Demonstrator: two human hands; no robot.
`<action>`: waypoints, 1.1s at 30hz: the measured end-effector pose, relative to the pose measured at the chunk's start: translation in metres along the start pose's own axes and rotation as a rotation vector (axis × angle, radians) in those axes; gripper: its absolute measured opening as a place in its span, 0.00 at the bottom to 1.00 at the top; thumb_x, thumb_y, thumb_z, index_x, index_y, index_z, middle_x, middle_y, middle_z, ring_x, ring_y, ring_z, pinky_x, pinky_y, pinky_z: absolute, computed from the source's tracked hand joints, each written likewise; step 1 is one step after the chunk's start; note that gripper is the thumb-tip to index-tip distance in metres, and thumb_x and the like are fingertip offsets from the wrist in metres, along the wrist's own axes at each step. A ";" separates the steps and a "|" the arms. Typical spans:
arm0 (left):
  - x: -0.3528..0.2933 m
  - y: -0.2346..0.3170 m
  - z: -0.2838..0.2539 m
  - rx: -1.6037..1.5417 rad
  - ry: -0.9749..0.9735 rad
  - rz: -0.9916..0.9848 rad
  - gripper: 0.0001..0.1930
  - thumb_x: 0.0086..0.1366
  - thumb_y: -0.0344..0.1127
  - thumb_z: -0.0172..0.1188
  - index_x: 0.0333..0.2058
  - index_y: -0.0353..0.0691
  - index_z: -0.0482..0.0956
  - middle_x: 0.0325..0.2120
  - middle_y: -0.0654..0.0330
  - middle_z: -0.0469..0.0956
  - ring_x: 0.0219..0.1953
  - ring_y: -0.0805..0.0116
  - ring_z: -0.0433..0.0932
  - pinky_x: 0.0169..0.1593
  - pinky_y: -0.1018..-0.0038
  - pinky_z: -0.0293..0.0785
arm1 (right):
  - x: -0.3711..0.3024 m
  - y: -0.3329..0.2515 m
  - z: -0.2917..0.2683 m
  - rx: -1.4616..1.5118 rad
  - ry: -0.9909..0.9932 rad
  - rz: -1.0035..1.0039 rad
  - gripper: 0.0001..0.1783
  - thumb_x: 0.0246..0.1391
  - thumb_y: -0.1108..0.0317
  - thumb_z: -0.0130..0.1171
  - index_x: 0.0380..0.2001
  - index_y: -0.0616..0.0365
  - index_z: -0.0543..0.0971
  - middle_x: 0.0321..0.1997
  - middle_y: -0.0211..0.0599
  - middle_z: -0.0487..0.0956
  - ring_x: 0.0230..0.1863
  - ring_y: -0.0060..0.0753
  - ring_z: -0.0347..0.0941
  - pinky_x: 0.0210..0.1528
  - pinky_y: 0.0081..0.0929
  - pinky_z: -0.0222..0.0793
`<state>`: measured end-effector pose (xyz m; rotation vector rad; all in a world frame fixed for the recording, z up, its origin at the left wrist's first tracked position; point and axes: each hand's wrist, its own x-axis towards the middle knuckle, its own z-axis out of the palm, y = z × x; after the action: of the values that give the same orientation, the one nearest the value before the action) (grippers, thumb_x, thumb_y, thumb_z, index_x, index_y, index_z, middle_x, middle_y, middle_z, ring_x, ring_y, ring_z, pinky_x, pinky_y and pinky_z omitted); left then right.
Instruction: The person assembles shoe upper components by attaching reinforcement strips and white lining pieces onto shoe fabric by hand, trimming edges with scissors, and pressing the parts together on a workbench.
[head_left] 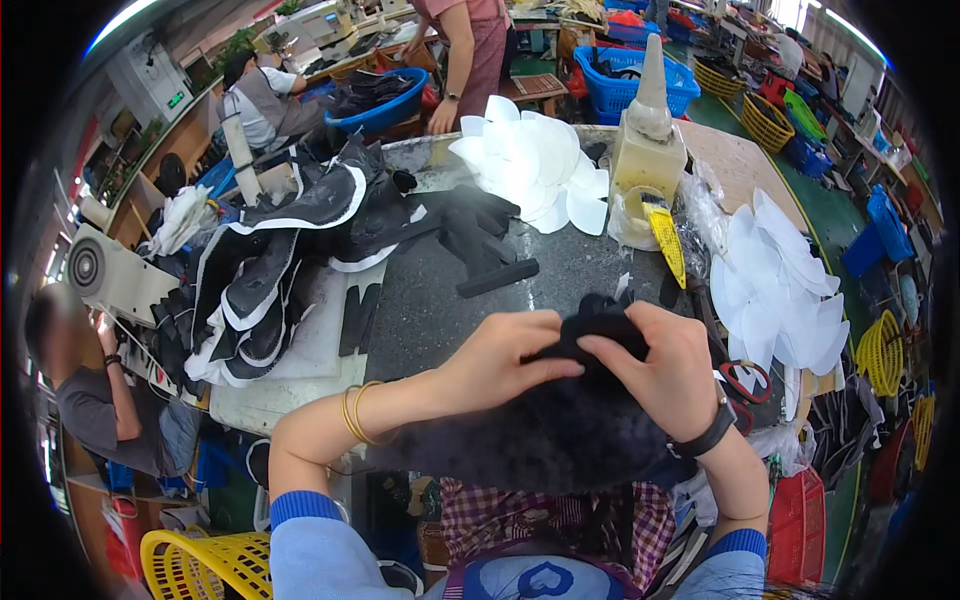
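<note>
Both of my hands work on a dark fabric piece (606, 325) above the near part of the table. My left hand (505, 362) pinches its left side between thumb and fingers. On the other side my right hand (655, 375) grips it, thumb pressed on top. Its black upper edge looks folded between the thumbs; fuzzy dark material (530, 437) spreads below, toward my lap. Loose black strips (475, 235) lie just beyond my hands. Scissors with red-rimmed handles (746, 380) rest beside my right wrist.
Black shoe-upper-like pieces with white edges (270, 260) are heaped at left. White curved sheets (525, 160) lie at the back, more (775, 285) at right. A cone-topped bottle (650, 140) stands behind a yellow-handled tool (664, 240). Another person's hand (442, 116) hangs at the far edge.
</note>
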<state>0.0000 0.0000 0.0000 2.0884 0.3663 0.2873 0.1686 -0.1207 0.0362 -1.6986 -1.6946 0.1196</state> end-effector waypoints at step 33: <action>0.010 -0.017 0.003 0.209 0.351 0.401 0.15 0.49 0.15 0.57 0.36 0.36 0.75 0.39 0.55 0.70 0.35 0.60 0.76 0.37 0.73 0.73 | 0.072 0.036 -0.003 0.356 -0.570 -0.036 0.13 0.46 0.66 0.57 0.32 0.64 0.80 0.23 0.47 0.78 0.24 0.36 0.76 0.30 0.26 0.70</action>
<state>0.0084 0.0097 -0.0157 2.3098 0.1842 0.8942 0.2096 -0.0523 0.0494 -1.4388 -1.9521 0.9056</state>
